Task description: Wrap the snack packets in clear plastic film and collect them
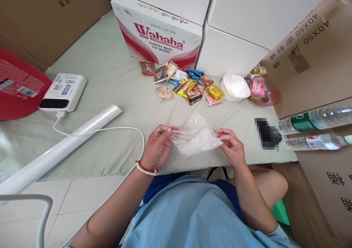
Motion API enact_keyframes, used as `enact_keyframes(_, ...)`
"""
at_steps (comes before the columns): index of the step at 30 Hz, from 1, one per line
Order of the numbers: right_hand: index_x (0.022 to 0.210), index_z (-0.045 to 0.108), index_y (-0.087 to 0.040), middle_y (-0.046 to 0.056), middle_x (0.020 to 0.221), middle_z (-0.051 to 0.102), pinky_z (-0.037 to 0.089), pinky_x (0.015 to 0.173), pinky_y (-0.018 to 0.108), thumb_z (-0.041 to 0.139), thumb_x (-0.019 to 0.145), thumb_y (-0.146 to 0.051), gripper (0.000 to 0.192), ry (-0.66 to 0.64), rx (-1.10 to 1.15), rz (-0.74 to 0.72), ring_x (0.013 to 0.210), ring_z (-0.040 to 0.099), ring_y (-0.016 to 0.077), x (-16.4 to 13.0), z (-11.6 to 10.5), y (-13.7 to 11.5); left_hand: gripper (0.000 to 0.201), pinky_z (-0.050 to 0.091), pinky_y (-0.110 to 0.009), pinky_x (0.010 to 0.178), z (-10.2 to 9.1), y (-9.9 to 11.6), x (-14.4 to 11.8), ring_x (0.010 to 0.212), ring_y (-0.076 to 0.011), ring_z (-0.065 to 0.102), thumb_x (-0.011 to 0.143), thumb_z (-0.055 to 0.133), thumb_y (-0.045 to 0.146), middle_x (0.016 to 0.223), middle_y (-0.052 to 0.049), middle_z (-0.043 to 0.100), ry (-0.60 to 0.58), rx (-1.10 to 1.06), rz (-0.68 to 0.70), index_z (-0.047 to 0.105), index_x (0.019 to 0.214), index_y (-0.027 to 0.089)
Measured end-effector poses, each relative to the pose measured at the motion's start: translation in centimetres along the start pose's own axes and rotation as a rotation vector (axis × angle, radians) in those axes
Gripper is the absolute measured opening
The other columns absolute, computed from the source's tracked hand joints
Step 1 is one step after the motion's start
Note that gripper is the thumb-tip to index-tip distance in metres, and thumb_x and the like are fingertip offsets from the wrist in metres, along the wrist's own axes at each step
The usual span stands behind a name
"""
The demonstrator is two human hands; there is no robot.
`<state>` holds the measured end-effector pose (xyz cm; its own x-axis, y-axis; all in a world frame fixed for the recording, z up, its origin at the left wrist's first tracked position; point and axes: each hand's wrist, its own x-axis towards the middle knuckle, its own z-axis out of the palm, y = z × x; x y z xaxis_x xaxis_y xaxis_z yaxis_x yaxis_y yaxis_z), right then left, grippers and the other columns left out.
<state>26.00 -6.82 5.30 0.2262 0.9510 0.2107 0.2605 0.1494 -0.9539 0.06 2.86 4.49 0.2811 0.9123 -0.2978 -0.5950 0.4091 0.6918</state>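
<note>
A crumpled clear plastic bag (196,136) is stretched between my two hands, near the front edge of the bed-like surface. My left hand (159,145) pinches its left side between thumb and fingers. On the other side, my right hand (232,147) grips the bag's right edge with its fingertips. Beyond the bag lies a loose pile of small wrapped snacks (189,84). To their right stands a white bowl (233,95) with clear plastic inside, and beside it a pink translucent bowl (271,97) holding wrapped snacks.
A Wahaha water carton (165,35) and white boxes (236,50) stand at the back. Two plastic bottles (324,119) lie at right by a cardboard box (308,57). At left are a white device (64,92) with a cable, a white tube (68,145) and a red container (19,83).
</note>
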Motion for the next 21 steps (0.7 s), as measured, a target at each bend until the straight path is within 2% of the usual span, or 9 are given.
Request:
enact_keyframes(3, 0.093, 0.078, -0.028, 0.008, 0.116, 0.065, 0.051, 0.097, 0.040, 0.075, 0.091, -0.032, 0.005, -0.106, -0.042, 0.052, 0.107, 0.064, 0.0218, -0.3, -0.9, 0.3, 0.028, 0.056, -0.034, 0.089, -0.2, 0.8, -0.2, 0.104, -0.0231, 0.074, 0.076, 0.087, 0.030, 0.103, -0.005, 0.079, -0.041, -0.086, -0.035, 0.062, 0.076, 0.019)
enact_keyframes(6, 0.093, 0.076, -0.027, 0.007, 0.113, 0.066, 0.051, 0.096, 0.038, 0.074, 0.093, -0.033, 0.006, -0.146, 0.005, 0.133, 0.109, 0.064, 0.0215, -0.4, -1.2, 0.6, 0.025, 0.058, -0.036, 0.092, -0.2, 1.1, -0.4, 0.104, -0.0229, 0.075, 0.079, 0.084, 0.027, 0.106, -0.005, 0.079, -0.072, -0.144, -0.086, 0.061, 0.075, 0.019)
enact_keyframes(11, 0.089, 0.072, -0.025, 0.006, 0.107, 0.069, 0.052, 0.090, 0.035, 0.078, 0.088, -0.037, 0.013, -0.051, 0.114, 0.224, 0.103, 0.064, 0.0208, 0.4, -0.9, 0.6, 0.020, 0.059, -0.031, 0.088, -0.1, 1.2, -0.5, 0.095, -0.0195, 0.077, 0.080, 0.080, 0.023, 0.108, -0.006, 0.080, -0.131, -0.185, -0.082, 0.062, 0.074, 0.019)
enact_keyframes(13, 0.089, 0.071, -0.025, 0.006, 0.107, 0.069, 0.054, 0.082, 0.033, 0.078, 0.087, -0.041, 0.018, 0.019, 0.155, 0.258, 0.095, 0.063, 0.0190, 0.8, -0.6, 0.4, 0.018, 0.059, -0.031, 0.088, 0.0, 1.4, -0.5, 0.095, -0.0190, 0.077, 0.081, 0.079, 0.023, 0.109, -0.006, 0.080, -0.149, -0.177, -0.051, 0.063, 0.074, 0.019)
enact_keyframes(15, 0.100, 0.072, -0.026, 0.007, 0.114, 0.069, 0.052, 0.069, 0.029, 0.073, 0.090, -0.049, 0.025, 0.047, 0.232, 0.279, 0.081, 0.059, 0.0156, 1.1, 0.0, 0.0, 0.016, 0.059, -0.033, 0.091, 0.2, 1.5, -0.7, 0.097, -0.0198, 0.076, 0.081, 0.080, 0.024, 0.112, -0.006, 0.080, -0.176, -0.152, -0.030, 0.065, 0.075, 0.019)
enact_keyframes(18, 0.129, 0.065, -0.030, 0.008, 0.125, 0.068, 0.045, 0.057, 0.027, 0.076, 0.085, -0.054, 0.051, -0.097, 0.254, 0.286, 0.066, 0.051, 0.0114, 1.4, 1.0, -0.9, 0.017, 0.058, -0.041, 0.099, 0.7, 1.6, -0.9, 0.103, -0.0228, 0.076, 0.081, 0.081, 0.025, 0.117, -0.006, 0.079, -0.206, -0.120, -0.029, 0.066, 0.077, 0.019)
enact_keyframes(20, 0.130, 0.066, -0.030, 0.005, 0.114, 0.071, 0.043, 0.057, 0.026, 0.084, 0.080, -0.047, 0.056, -0.213, 0.113, 0.288, 0.061, 0.045, 0.0099, 1.6, 1.5, -1.5, 0.020, 0.058, -0.046, 0.101, 0.9, 1.8, -0.8, 0.109, -0.0249, 0.074, 0.081, 0.082, 0.026, 0.119, -0.005, 0.078, -0.189, -0.125, -0.020, 0.064, 0.076, 0.020)
enact_keyframes(21, 0.123, 0.070, -0.028, 0.003, 0.104, 0.071, 0.043, 0.058, 0.027, 0.084, 0.080, -0.043, 0.047, -0.245, 0.021, 0.276, 0.060, 0.044, 0.0098, 1.6, 1.6, -1.8, 0.021, 0.058, -0.048, 0.101, 1.0, 1.9, -0.7, 0.110, -0.0253, 0.074, 0.082, 0.082, 0.027, 0.120, -0.005, 0.078, -0.169, -0.130, -0.005, 0.063, 0.076, 0.021)
